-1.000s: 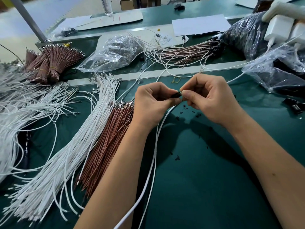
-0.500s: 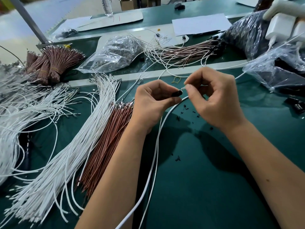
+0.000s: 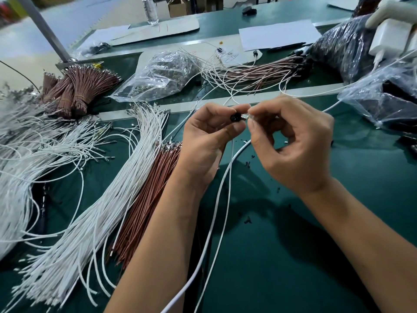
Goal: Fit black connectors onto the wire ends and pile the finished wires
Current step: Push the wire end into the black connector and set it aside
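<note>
My left hand (image 3: 206, 141) pinches a small black connector (image 3: 235, 117) between thumb and forefinger, its open face turned toward me. My right hand (image 3: 293, 143) pinches the metal-tipped end of a white wire (image 3: 225, 184) right beside the connector, tip almost touching it. The wire hangs down between my forearms toward the near edge. A second white wire runs alongside it. Small black connector bits (image 3: 248, 164) lie scattered on the green mat under my hands.
A long bundle of white wires (image 3: 94, 218) and a bundle of brown wires (image 3: 149, 199) lie left of my arms. A loose white heap (image 3: 24, 145) lies far left. Tied brown bundles (image 3: 79, 86), clear bags (image 3: 162, 73) and a wire pile (image 3: 255, 73) sit behind. Dark bags (image 3: 383, 102) stand right.
Both hands have risen and moved slightly away from me. The right hand drew off the connector, then brought the wire tip back up to it. The connector now faces me.
</note>
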A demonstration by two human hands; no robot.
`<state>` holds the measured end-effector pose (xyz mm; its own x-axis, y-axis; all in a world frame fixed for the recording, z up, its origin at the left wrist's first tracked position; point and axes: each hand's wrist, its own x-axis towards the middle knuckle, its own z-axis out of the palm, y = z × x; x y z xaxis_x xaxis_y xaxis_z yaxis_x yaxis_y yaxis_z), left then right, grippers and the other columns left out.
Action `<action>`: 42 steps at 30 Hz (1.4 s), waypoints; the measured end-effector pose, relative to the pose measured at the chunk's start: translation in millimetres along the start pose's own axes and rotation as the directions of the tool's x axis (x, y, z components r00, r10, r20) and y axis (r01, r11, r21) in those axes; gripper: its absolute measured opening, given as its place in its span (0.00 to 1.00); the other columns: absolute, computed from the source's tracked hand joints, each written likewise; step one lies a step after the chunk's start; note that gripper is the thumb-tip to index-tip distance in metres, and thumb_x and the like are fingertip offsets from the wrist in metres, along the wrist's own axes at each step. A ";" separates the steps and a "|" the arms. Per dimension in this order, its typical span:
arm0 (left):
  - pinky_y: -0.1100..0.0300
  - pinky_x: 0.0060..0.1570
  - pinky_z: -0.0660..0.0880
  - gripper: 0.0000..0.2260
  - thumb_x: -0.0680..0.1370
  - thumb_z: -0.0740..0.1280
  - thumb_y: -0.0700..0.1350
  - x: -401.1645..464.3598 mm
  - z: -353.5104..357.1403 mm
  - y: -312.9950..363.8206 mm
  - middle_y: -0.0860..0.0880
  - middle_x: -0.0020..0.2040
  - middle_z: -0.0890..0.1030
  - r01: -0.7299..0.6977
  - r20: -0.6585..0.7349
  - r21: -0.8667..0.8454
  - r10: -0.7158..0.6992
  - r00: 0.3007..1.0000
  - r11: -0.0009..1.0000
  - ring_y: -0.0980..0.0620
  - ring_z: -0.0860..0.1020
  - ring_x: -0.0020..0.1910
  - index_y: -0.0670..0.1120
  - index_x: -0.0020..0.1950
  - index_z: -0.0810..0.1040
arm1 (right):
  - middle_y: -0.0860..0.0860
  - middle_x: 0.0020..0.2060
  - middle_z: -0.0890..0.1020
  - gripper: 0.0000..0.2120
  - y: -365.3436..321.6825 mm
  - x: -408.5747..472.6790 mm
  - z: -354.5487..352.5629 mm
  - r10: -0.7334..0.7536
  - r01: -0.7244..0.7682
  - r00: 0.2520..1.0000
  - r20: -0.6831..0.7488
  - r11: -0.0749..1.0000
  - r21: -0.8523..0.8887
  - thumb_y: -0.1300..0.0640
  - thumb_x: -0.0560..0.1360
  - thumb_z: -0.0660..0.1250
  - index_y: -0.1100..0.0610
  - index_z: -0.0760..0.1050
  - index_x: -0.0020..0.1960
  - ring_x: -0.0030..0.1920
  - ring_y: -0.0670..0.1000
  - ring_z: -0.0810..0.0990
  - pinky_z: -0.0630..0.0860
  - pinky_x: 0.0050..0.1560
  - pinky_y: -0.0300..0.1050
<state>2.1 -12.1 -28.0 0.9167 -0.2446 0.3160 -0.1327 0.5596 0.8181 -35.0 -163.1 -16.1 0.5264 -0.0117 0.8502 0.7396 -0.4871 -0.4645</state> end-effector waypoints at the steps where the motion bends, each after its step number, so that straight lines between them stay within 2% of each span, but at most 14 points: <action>1: 0.57 0.56 0.79 0.18 0.71 0.67 0.26 0.1 0.0 0.2 0.46 0.46 0.87 0.003 -0.002 -0.013 -0.004 1.000 1.000 0.50 0.84 0.49 0.49 0.40 0.84 | 0.52 0.40 0.83 0.02 -0.3 -0.5 0.3 0.004 -0.004 1.000 -0.016 1.000 -0.011 0.67 0.77 0.72 0.66 0.81 0.46 0.33 0.53 0.80 0.77 0.34 0.46; 7: 0.59 0.56 0.79 0.18 0.71 0.66 0.26 0.3 1.3 0.6 0.45 0.47 0.87 0.010 -0.001 -0.063 -0.010 1.000 0.998 0.51 0.84 0.49 0.49 0.39 0.84 | 0.54 0.39 0.82 0.03 -0.6 0.1 -1.0 -0.029 0.029 0.999 -0.021 0.999 -0.025 0.66 0.77 0.71 0.66 0.81 0.46 0.33 0.52 0.79 0.76 0.34 0.46; 12: 0.58 0.52 0.80 0.14 0.71 0.65 0.25 -0.3 0.3 0.3 0.43 0.47 0.86 -0.004 0.011 -0.074 0.005 1.000 0.997 0.50 0.85 0.48 0.44 0.42 0.81 | 0.55 0.42 0.82 0.04 -3.0 -0.2 1.1 -0.075 0.075 0.997 0.020 0.996 -0.038 0.66 0.78 0.70 0.67 0.82 0.48 0.33 0.54 0.78 0.76 0.35 0.46; 20: 0.58 0.52 0.80 0.15 0.70 0.69 0.26 0.9 -1.4 0.2 0.44 0.47 0.87 -0.014 0.001 -0.025 0.014 1.000 1.000 0.50 0.84 0.50 0.46 0.40 0.83 | 0.57 0.41 0.83 0.04 -1.9 -1.0 1.7 -0.084 0.088 0.995 0.045 0.991 -0.105 0.67 0.78 0.70 0.67 0.83 0.48 0.35 0.55 0.80 0.77 0.37 0.51; 26: 0.53 0.57 0.79 0.12 0.69 0.68 0.24 1.9 -3.0 -2.8 0.43 0.47 0.86 -0.028 -0.019 -0.002 0.028 0.999 1.000 0.47 0.84 0.49 0.41 0.41 0.78 | 0.55 0.40 0.83 0.04 -1.6 -1.8 2.3 -0.061 0.066 0.997 0.039 0.988 -0.138 0.66 0.78 0.71 0.66 0.82 0.46 0.33 0.54 0.78 0.76 0.36 0.49; 32: 0.54 0.55 0.80 0.11 0.67 0.70 0.24 2.1 -2.4 -4.2 0.43 0.45 0.86 -0.039 -0.063 0.043 0.042 0.997 0.998 0.47 0.85 0.47 0.38 0.42 0.76 | 0.50 0.40 0.81 0.03 -1.1 -0.5 3.2 -0.019 0.028 0.998 0.060 0.987 -0.160 0.66 0.77 0.71 0.65 0.82 0.46 0.36 0.46 0.77 0.77 0.39 0.41; 38: 0.56 0.50 0.81 0.11 0.68 0.71 0.23 1.6 -3.3 -5.8 0.42 0.45 0.86 -0.034 -0.069 0.119 0.042 0.997 0.992 0.47 0.85 0.46 0.37 0.43 0.77 | 0.52 0.40 0.83 0.02 3.8 0.6 -0.2 0.037 -0.022 0.994 0.105 0.990 -0.139 0.66 0.77 0.71 0.64 0.82 0.46 0.37 0.49 0.80 0.78 0.38 0.46; 42: 0.59 0.49 0.81 0.11 0.69 0.71 0.22 1.2 -5.8 -5.8 0.44 0.43 0.87 -0.015 -0.087 0.241 0.037 0.996 0.970 0.49 0.86 0.44 0.37 0.42 0.79 | 0.52 0.39 0.84 0.01 11.5 3.6 -3.9 0.130 -0.115 0.976 0.176 0.989 -0.093 0.65 0.77 0.72 0.63 0.83 0.47 0.38 0.49 0.83 0.80 0.40 0.48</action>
<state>6.1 -11.0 -35.2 0.9404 -0.1542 0.3030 -0.2333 0.3554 0.9051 -26.2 -172.3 -17.4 0.6835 0.0795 0.7256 0.6320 -0.5619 -0.5338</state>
